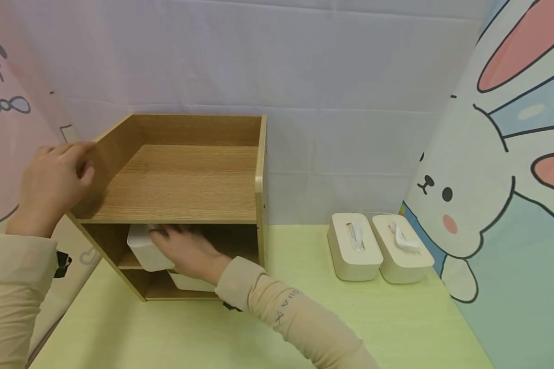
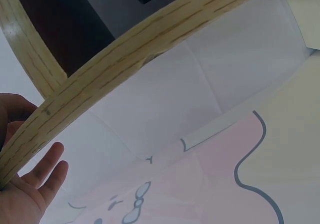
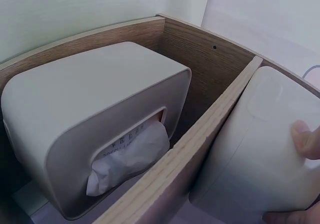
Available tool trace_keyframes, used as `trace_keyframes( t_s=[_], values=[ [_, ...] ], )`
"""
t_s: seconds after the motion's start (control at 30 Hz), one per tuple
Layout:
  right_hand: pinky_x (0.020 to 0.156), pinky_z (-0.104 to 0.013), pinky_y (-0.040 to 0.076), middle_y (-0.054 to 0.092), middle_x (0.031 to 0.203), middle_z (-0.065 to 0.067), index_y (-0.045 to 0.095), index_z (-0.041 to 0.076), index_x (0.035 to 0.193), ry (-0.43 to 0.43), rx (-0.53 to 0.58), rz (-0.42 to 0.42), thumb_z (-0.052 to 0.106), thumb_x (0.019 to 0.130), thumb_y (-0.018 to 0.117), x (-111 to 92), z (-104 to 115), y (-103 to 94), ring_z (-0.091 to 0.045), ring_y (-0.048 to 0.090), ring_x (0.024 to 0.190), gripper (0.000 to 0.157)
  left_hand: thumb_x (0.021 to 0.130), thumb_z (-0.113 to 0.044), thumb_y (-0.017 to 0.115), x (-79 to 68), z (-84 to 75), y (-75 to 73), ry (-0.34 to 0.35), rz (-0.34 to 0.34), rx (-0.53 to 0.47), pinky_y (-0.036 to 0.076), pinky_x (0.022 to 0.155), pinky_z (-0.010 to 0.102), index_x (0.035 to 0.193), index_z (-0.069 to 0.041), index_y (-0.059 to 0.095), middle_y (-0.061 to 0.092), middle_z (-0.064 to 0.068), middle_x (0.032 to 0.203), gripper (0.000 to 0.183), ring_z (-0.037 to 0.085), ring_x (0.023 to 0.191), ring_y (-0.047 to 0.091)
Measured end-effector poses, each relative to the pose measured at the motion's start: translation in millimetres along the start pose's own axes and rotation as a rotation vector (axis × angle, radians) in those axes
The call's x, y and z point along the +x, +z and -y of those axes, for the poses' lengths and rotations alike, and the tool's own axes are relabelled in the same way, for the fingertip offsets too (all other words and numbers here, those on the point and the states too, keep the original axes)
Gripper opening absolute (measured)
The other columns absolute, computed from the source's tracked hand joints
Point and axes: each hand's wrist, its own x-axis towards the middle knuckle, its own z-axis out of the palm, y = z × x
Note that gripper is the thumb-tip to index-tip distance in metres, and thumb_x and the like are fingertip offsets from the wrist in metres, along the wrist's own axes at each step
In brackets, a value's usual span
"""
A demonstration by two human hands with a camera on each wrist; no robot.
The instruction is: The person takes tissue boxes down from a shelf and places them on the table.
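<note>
A wooden shelf unit stands on the left of the table. My left hand grips its left side panel, and in the left wrist view that hand has the panel's edge between its digits. Inside the middle compartment, my right hand holds a white tissue box near the left wall. The right wrist view shows fingertips on this tissue box. A second tissue box, with tissue poking from its slot, lies on its side in the bottom compartment, its slot facing the shelf board.
Two more tissue boxes, one on the left and one on the right, stand side by side on the pale green table, right of the shelf. White cloth hangs behind; cartoon-printed sheets flank both sides.
</note>
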Motion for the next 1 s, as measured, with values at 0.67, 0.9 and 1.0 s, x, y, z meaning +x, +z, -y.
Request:
trace_keyframes(
  t_s=[0.67,0.9,1.0],
  values=[
    [0.062,-0.014,0.048,0.030,0.144,-0.005,0.024,0.019,0.143,-0.116,-0.040,0.034,0.029,0.076,0.072,-22,-8,-6.6,-0.018,0.047,0.117,0.083,0.082,-0.005,0.049,-0.2,-1.0,-1.0,0.005,-0.002,-0.015,0.034,0.084,0.058,0.117,0.001,0.055,0.056,0.030,0.112,0.035,0.049,0.096,0.044],
    [0.067,-0.015,0.048,0.034,0.140,-0.005,0.024,0.018,0.143,-0.160,-0.029,0.021,0.018,0.078,0.068,-30,-13,-8.3,-0.018,0.041,0.122,0.079,0.082,-0.005,0.049,-0.8,0.5,-0.5,0.000,0.005,-0.017,0.035,0.083,0.059,0.117,0.000,0.055,0.056,0.030,0.112,0.035,0.049,0.096,0.044],
    [0.072,-0.016,0.049,0.033,0.142,-0.005,0.023,0.018,0.144,-0.165,-0.018,0.033,0.013,0.079,0.065,-33,-14,-10.5,-0.019,0.039,0.124,0.078,0.082,-0.005,0.049,-0.8,0.0,-0.6,-0.003,0.005,-0.015,0.035,0.083,0.059,0.117,0.000,0.055,0.057,0.030,0.113,0.035,0.049,0.096,0.044]
  ],
)
